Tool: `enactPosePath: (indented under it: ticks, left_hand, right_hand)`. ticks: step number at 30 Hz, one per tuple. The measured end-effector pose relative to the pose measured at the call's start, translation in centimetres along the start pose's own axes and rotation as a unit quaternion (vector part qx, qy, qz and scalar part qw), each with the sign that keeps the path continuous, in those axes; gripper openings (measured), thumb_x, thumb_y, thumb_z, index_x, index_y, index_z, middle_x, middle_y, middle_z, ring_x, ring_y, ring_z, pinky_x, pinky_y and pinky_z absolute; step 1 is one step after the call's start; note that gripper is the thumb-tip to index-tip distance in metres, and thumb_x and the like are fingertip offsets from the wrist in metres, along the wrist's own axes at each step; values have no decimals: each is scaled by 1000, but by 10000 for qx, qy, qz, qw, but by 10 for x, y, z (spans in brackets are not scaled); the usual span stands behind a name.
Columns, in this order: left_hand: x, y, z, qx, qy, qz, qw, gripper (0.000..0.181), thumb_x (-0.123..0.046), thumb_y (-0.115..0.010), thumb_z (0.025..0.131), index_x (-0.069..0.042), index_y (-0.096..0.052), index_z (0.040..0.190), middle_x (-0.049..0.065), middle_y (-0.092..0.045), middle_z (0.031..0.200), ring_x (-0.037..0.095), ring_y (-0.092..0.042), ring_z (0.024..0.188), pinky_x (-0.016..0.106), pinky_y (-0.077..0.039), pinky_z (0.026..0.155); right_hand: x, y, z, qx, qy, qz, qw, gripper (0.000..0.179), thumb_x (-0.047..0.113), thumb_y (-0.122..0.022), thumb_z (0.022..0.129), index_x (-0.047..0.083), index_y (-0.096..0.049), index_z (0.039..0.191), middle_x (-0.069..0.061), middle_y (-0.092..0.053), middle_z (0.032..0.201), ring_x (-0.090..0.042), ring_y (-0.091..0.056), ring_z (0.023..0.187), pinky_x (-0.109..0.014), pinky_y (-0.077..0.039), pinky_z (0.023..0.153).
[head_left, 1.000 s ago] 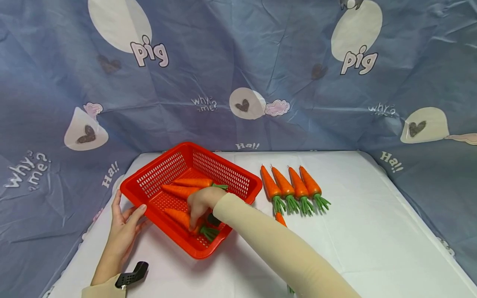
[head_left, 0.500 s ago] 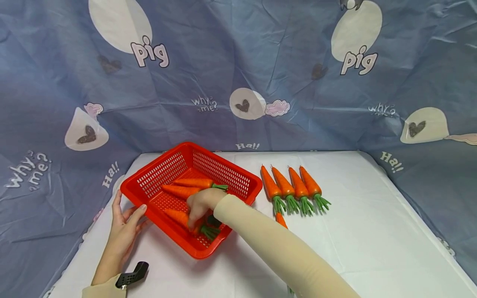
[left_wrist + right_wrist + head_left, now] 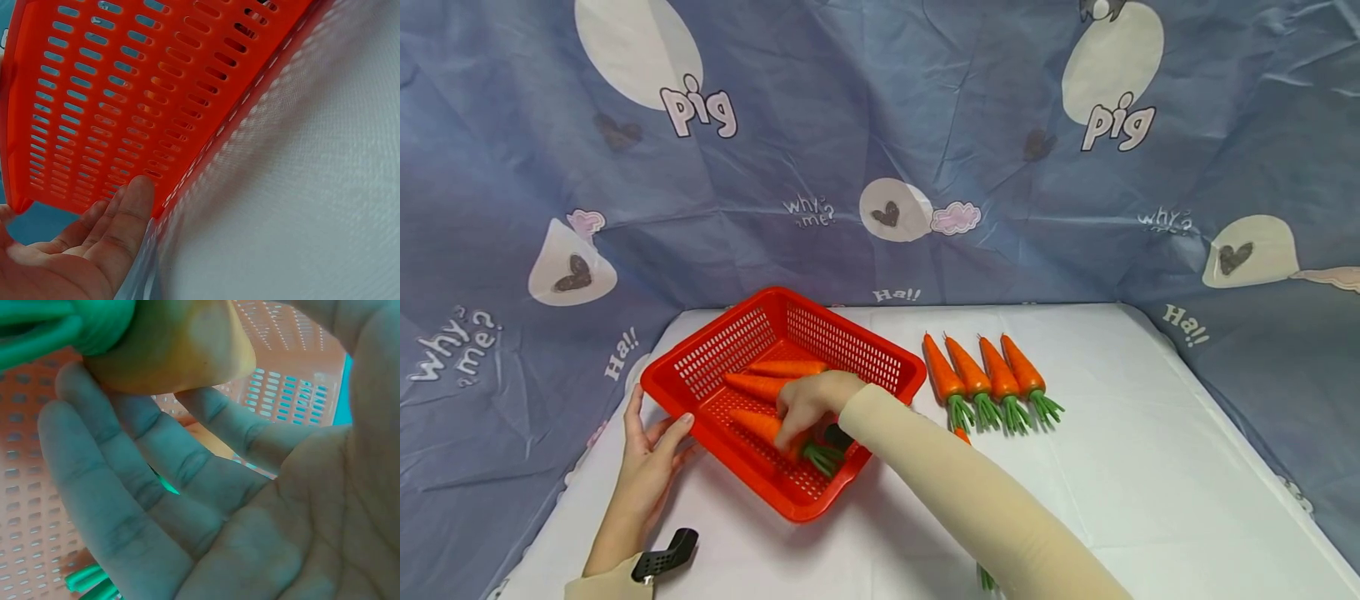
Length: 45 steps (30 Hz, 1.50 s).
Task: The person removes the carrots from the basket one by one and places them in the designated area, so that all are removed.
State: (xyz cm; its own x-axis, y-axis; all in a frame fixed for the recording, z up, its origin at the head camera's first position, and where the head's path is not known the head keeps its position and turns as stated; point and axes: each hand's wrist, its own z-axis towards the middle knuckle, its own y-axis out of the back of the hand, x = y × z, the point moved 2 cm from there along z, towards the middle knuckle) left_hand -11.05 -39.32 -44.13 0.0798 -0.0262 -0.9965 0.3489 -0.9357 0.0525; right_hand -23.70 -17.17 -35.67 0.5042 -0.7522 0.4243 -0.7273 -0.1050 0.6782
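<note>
My right hand (image 3: pixel 812 406) reaches into the red plastic basket (image 3: pixel 730 454) and pinches a carrot (image 3: pixel 755 424) near its leafy end. In the right wrist view that carrot (image 3: pixel 169 353) lies across the fingertips, its green stems (image 3: pixel 103 325) to the left. Beside it in the basket lie two more carrots, an upper carrot (image 3: pixel 786 367) and a lower carrot (image 3: pixel 752 386) whose leafy end the right hand hides. At the basket's left corner my left hand (image 3: pixel 651 462) touches the rim with its thumb; in the left wrist view its straight fingers (image 3: pixel 128 215) rest against the slotted outer wall.
Several carrots (image 3: pixel 992 375) lie in a row on the white tablecloth (image 3: pixel 1150 467), right of the basket, leaves toward me. Another carrot (image 3: pixel 962 436) is mostly hidden beneath my right sleeve (image 3: pixel 970 492). A printed blue cloth (image 3: pixel 1000 167) hangs behind the table.
The carrot in my right hand has risen slightly off its place, with the hand shifting a little up and right. My left hand and the basket stay put.
</note>
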Motion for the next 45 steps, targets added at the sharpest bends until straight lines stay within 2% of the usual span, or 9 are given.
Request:
enactPosePath:
  ticks: [2, 5, 9, 14, 19, 23, 36, 40, 45]
  left_hand:
    - [0, 0, 0, -11, -1, 7, 10000, 96, -29, -62, 110, -49, 10, 169, -7, -51, 134, -3, -71, 97, 17, -62, 84]
    - [0, 0, 0, -30, -2, 28, 10000, 96, -29, -62, 110, -49, 10, 169, -6, -51, 135, -4, -71, 97, 16, -62, 84]
    - [1, 0, 1, -45, 9, 47, 10000, 96, -29, -62, 110, -49, 10, 169, -6, -51, 134, -3, -71, 97, 16, -62, 83]
    - [1, 0, 1, -34, 18, 55, 10000, 96, -29, -62, 110, -49, 11, 169, -5, -50, 135, -4, -71, 97, 16, -61, 83]
    - [1, 0, 0, -36, 38, 33, 10000, 96, -29, -63, 110, -49, 11, 168, -6, -51, 134, -4, -71, 97, 16, -61, 83]
    - [1, -1, 0, -21, 7, 8, 10000, 96, -28, -63, 110, -49, 10, 169, -7, -51, 133, -3, -71, 97, 17, -62, 83]
    - [1, 0, 0, 1, 0, 29, 10000, 96, -28, -62, 110, -48, 11, 169, -3, -49, 136, -5, -70, 98, 16, -61, 84]
    - [1, -1, 0, 15, -12, 60, 10000, 96, -28, -62, 110, -48, 12, 169, 4, -46, 143, -6, -70, 99, 16, -61, 84]
    - [0, -2, 0, -54, 27, 103, 9999, 96, -29, -62, 110, -48, 12, 168, 16, -39, 153, -6, -70, 97, 15, -61, 83]
  right_hand:
    - [-1, 1, 0, 32, 87, 240, 9997, 12, 38, -82, 92, 26, -79, 90, 7, -67, 84, -9, -61, 86, -22, -54, 75]
    - [-5, 2, -2, 14, 173, 588, 9981, 15, 34, -81, 91, 21, -76, 92, 5, -67, 87, -11, -63, 84, -22, -57, 73]
    - [-8, 5, -7, -95, 328, 984, 9946, 21, 32, -82, 90, 17, -70, 98, 3, -69, 92, -13, -65, 82, -25, -60, 72]
    - [-13, 10, -13, -139, 585, 1346, 9891, 22, 28, -80, 87, 14, -69, 100, 0, -71, 88, -15, -65, 78, -30, -62, 74]
    - [-18, 16, -18, -276, 646, 1273, 9894, 36, 31, -80, 87, 13, -64, 114, 0, -66, 106, -13, -68, 81, -34, -65, 84]
    - [-22, 21, -21, -447, 757, 1201, 9889, 48, 32, -80, 89, 10, -60, 127, 0, -61, 118, -14, -70, 81, -31, -66, 80]
    - [-26, 36, -35, -644, 953, 1327, 9845, 48, 33, -79, 90, 10, -59, 127, -2, -63, 114, -16, -69, 77, -28, -64, 74]
    - [-29, 41, -41, -756, 1030, 1355, 9825, 45, 32, -77, 90, 10, -59, 126, -3, -64, 112, -17, -69, 77, -30, -65, 76]
    - [-36, 46, -51, -876, 1174, 1332, 9802, 45, 32, -75, 91, 9, -58, 126, -5, -65, 106, -17, -68, 75, -39, -66, 84]
